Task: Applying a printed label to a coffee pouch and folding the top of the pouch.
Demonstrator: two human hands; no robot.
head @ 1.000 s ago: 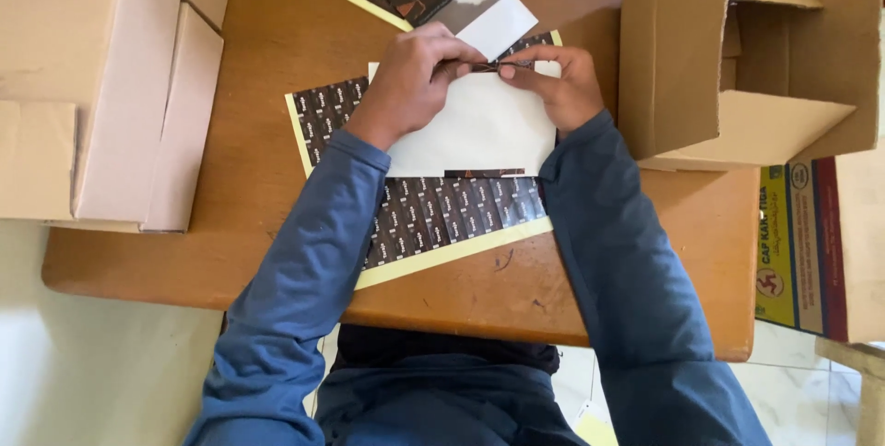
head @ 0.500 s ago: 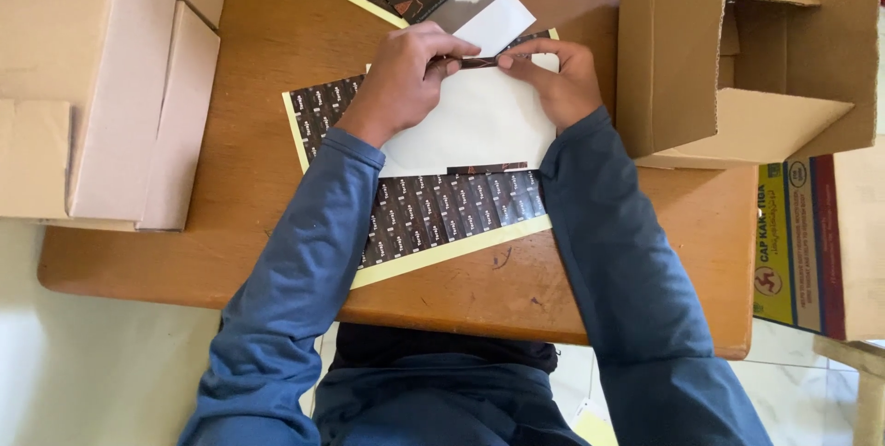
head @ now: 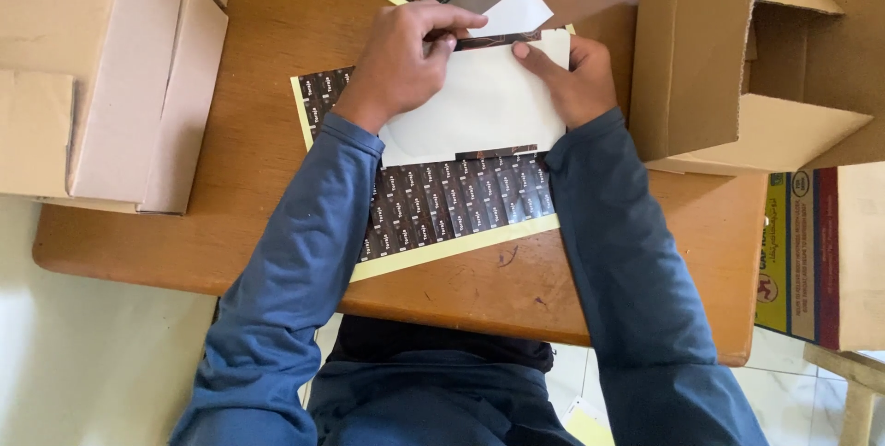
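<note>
**Both hands on a white pouch, label strip at its top edge**

Left hand (head: 401, 59) pinches a dark label strip (head: 493, 40) at the pouch's upper edge, fingers curled. Right hand (head: 576, 77) grips the white pouch (head: 475, 110) by its right side, thumb on top. Pouch: flat, plain white, lying on a yellow-edged sheet of dark labels (head: 452, 202). Sheet rests on the wooden table (head: 277, 50). Open cardboard box (head: 728, 68) just right.

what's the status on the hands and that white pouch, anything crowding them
Left hand and right hand both pinch the white pouch at its top edge. Pouch lies on the sticker sheet. Open cardboard box close beside right hand.
</note>
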